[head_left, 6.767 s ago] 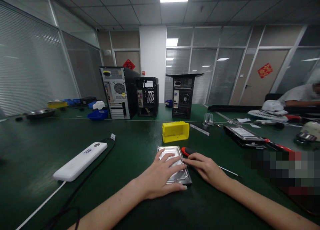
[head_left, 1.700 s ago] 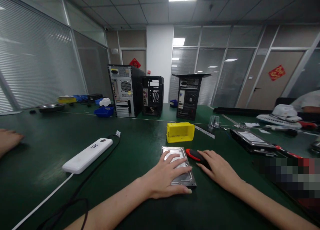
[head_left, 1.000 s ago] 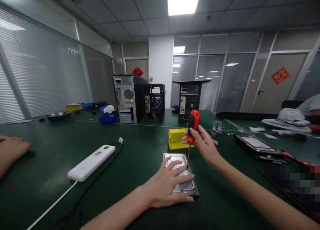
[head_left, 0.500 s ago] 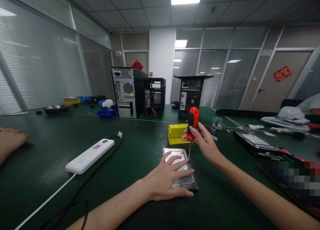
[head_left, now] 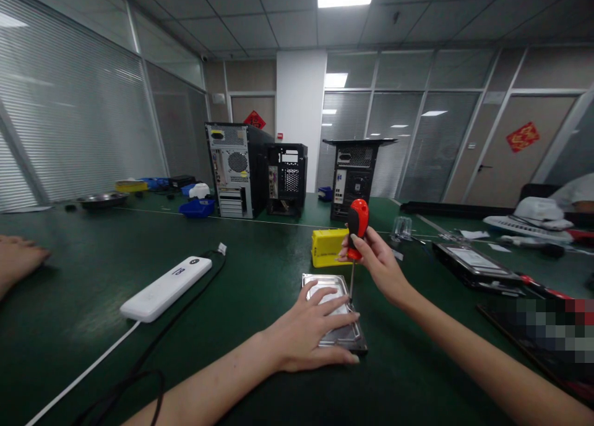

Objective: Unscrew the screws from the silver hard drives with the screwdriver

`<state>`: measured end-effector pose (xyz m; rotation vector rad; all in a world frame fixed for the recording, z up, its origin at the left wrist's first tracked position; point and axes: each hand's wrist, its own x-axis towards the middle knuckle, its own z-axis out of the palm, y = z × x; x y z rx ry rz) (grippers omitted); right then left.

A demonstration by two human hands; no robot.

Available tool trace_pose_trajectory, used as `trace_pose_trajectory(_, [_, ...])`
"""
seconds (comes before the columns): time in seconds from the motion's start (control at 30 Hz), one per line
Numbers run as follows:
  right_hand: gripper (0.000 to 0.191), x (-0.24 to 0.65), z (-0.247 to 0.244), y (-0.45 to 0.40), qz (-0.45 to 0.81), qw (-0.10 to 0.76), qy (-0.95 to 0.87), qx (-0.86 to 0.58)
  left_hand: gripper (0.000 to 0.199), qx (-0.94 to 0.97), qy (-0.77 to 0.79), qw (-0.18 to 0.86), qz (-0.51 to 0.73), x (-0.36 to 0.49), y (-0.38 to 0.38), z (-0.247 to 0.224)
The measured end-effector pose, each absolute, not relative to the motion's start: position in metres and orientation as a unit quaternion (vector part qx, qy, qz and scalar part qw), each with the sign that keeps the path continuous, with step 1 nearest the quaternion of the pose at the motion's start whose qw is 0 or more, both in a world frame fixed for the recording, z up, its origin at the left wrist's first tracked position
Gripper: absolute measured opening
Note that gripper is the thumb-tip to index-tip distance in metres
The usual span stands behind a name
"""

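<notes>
A silver hard drive (head_left: 341,338) lies flat on the green table (head_left: 241,277) in front of me. My left hand (head_left: 315,327) rests on top of it with its fingers spread. The red and black screwdriver (head_left: 358,219) stands upright in my right hand (head_left: 371,256), its fingers closed round the lower part of the handle. Its shaft points down and the tip meets the drive's right edge, near my left fingertips. Right behind the drive is a yellow box (head_left: 327,248), partly hidden by my right hand.
A white power bank (head_left: 167,290) with cables lies at left; another person's hand (head_left: 21,259) rests at the far left. Computer cases (head_left: 232,172) stand at the back. Another drive (head_left: 477,262) and a white cap (head_left: 538,213) are at right.
The other person's hand at the far left has shifted slightly left. My hands, the screwdriver and the drive look nearly the same.
</notes>
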<state>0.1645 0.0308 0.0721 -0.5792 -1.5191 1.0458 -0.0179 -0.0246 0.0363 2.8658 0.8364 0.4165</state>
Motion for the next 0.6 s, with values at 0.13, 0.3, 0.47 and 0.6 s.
trace_pose_trajectory(0.13, [0.027,0.1652,0.0723,0.0307,0.434,0.565,-0.654,-0.254,0.059,0.948,0.278,0.068,0.136,-0.0181,-0.025,0.0373])
trace_pose_trajectory(0.3, [0.024,0.1648,0.0731,0.0301,0.434,0.562,-0.658,-0.253,0.059,0.949,0.278,0.067,0.136,-0.0176,-0.025,0.0375])
trace_pose_trajectory(0.47, [0.025,0.1643,0.0745,0.0284,0.428,0.562,-0.658,-0.261,0.058,0.948,0.276,0.071,0.143,-0.0181,-0.0248,0.037])
trace_pose_trajectory(0.6, [0.028,0.1645,0.0744,0.0279,0.433,0.562,-0.656,-0.258,0.058,0.948,0.274,0.072,0.144,-0.0183,-0.0248,0.0374])
